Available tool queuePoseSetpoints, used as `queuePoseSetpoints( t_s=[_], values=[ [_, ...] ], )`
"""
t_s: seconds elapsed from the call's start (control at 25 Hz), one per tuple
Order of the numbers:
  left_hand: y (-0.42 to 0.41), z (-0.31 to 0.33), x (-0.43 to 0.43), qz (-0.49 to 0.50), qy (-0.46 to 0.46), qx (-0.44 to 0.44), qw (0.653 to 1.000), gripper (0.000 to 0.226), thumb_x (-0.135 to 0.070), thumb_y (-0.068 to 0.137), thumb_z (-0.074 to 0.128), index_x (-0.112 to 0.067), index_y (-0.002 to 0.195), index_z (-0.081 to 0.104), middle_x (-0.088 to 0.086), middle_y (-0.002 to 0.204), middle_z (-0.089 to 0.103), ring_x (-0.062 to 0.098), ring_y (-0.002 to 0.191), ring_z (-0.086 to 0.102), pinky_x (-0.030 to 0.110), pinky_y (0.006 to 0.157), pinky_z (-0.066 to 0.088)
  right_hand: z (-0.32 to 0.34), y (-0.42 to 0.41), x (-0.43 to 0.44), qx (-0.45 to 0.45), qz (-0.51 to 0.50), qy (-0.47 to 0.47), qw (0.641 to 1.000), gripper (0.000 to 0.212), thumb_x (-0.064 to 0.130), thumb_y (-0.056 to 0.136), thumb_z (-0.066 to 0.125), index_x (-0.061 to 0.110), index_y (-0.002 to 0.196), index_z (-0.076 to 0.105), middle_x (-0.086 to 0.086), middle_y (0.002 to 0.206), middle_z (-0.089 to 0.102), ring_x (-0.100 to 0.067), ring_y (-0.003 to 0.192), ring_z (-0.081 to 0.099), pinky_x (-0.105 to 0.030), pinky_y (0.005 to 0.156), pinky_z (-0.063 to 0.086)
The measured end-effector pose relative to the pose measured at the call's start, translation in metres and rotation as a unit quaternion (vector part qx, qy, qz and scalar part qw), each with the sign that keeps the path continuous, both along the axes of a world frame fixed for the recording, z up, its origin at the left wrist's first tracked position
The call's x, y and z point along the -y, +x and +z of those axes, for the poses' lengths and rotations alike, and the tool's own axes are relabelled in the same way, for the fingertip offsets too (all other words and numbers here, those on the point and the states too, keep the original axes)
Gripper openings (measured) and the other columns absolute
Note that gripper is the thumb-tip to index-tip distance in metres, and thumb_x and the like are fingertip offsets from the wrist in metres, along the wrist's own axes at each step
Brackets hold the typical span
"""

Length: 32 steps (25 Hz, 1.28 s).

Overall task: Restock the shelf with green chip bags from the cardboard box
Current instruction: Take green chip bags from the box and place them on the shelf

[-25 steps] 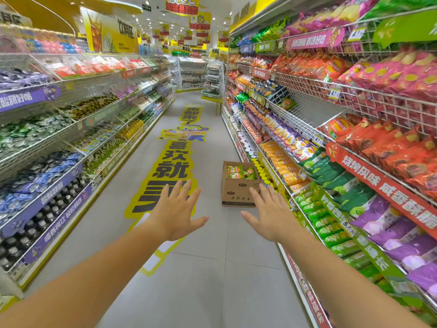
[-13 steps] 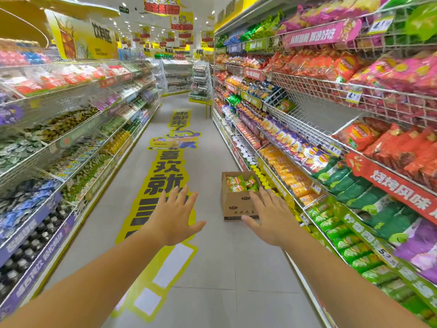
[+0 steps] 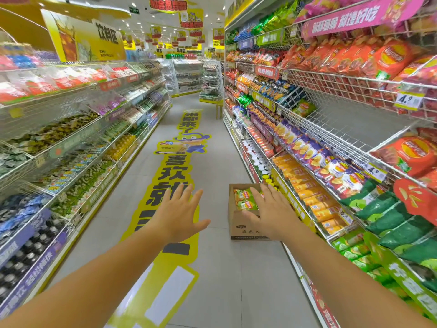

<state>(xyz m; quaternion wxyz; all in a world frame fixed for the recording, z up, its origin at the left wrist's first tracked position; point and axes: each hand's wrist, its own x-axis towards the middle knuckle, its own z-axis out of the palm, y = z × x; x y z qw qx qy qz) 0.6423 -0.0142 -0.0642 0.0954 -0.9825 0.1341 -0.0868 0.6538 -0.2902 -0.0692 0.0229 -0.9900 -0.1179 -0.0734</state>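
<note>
Head view: both grips spread, empty; right hand before cardboard box (glossy green chip bags inside)

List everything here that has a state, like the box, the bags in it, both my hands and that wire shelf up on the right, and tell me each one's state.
cardboard box: open, upright on the floor
green chip bags: inside the box
left hand: open, empty, fingers spread
right hand: open, empty, in front of the box
wire shelf: mostly bare
</note>
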Motion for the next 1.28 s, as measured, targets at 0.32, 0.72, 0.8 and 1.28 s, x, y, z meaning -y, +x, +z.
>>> queuePoseSetpoints(
  t_s=[0.32,0.72,0.8,1.28],
  values=[
    [0.147,0.01,0.012,0.014,-0.006,0.012,1.0,0.101,-0.081,0.077,0.006,-0.023,0.159,0.006,0.01,0.167,0.01,0.033,0.153,0.005,0.055,0.121,0.011,0.011,0.163,0.01,-0.011,0.03,-0.023,0.999,0.078,0.067,0.101,0.024,0.024,0.163,0.006,-0.01,0.171,0.005,-0.029,0.157,-0.001,-0.046,0.126,0.004],
    [0.379,-0.001,-0.049,-0.021,0.022,0.02,0.999,0.099,-0.081,0.08,0.011,-0.021,0.159,0.007,0.012,0.166,0.014,0.034,0.153,0.007,0.058,0.119,0.012,-0.002,0.373,-0.048,-0.027,-0.023,-0.01,0.999,0.081,0.068,0.1,0.026,0.024,0.164,0.003,-0.011,0.171,0.002,-0.03,0.157,-0.001,-0.046,0.126,0.003],
    [0.429,0.004,-0.059,-0.035,0.029,0.017,0.999,0.097,-0.08,0.083,0.014,-0.021,0.159,0.006,0.011,0.166,0.014,0.034,0.153,0.006,0.057,0.12,0.011,0.002,0.414,-0.064,-0.027,-0.038,0.0,0.999,0.08,0.067,0.1,0.026,0.023,0.163,0.002,-0.011,0.171,0.002,-0.03,0.157,0.0,-0.046,0.126,0.003],
    [0.689,-0.003,0.009,-0.108,0.053,0.002,0.993,0.106,-0.081,0.071,-0.001,-0.021,0.159,0.005,0.013,0.165,0.014,0.035,0.152,0.008,0.057,0.119,0.011,-0.017,0.639,-0.014,-0.034,-0.095,0.013,0.995,0.08,0.065,0.101,0.028,0.019,0.163,0.005,-0.013,0.17,0.005,-0.032,0.156,0.001,-0.048,0.125,0.005]
  ],
)
